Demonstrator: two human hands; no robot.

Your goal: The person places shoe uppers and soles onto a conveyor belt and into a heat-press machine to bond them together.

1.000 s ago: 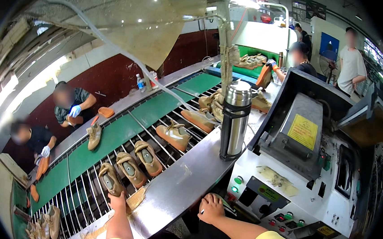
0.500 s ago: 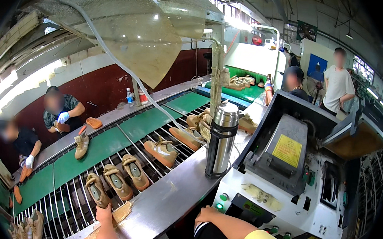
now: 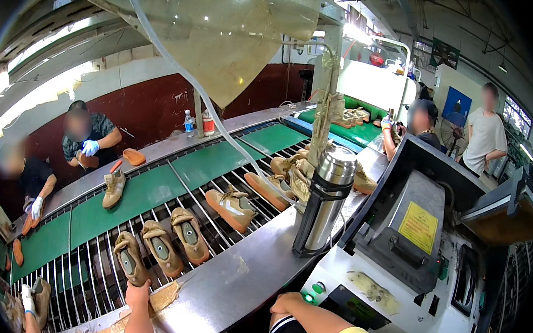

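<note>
Lying just beyond left hand (image 3: 137, 294), near end touching: tan shoe (image 3: 129, 257).

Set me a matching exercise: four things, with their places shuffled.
Things
1. Bare left hand
2. Silver metal flask with black handle
3. Clear bottle with blue label
4. Pale grey flexible hose

Places
A. On the far metal ledge
B. Hanging over the green belt
C. At the near end of a tan shoe
D. On the near metal ledge

Pairs: 1-C; 2-D; 3-A; 4-B
</note>
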